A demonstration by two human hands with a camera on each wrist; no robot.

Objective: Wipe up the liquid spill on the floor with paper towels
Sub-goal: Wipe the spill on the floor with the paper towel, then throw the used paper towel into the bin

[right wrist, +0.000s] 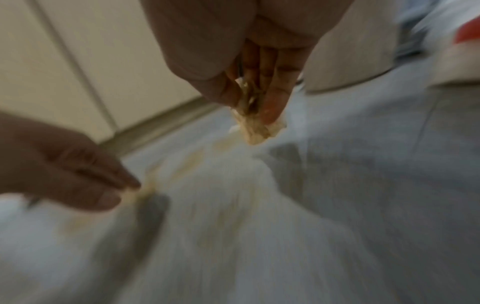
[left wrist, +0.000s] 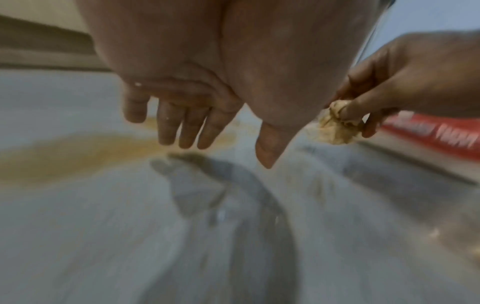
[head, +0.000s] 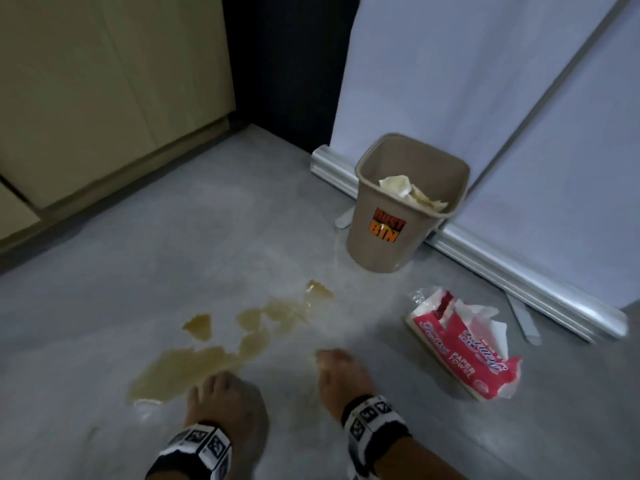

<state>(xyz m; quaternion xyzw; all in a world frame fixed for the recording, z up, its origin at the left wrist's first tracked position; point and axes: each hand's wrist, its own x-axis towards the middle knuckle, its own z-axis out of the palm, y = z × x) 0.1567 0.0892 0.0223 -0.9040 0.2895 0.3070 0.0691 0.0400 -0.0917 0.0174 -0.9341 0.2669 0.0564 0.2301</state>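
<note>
Grey smooth floor point(head: 166, 258), dim indoor light. Beige cabinet doors point(head: 104, 91) with a dark toe-kick sit left of the tan dustbin point(head: 391, 233); a dark gap point(head: 287, 64) lies between cabinet and bin. Directly behind the bin hangs a white roll-up screen point(head: 467, 81), its silver base rail point(head: 519, 271) on the floor.

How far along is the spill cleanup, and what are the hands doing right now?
Partly done. Used towels already sit in the dustbin. The right hand pinches a soaked yellowish wad; the left hand hangs open and holds nothing. Left: several yellow-brown puddles on the floor, with the open paper towel pack beside them.
</note>
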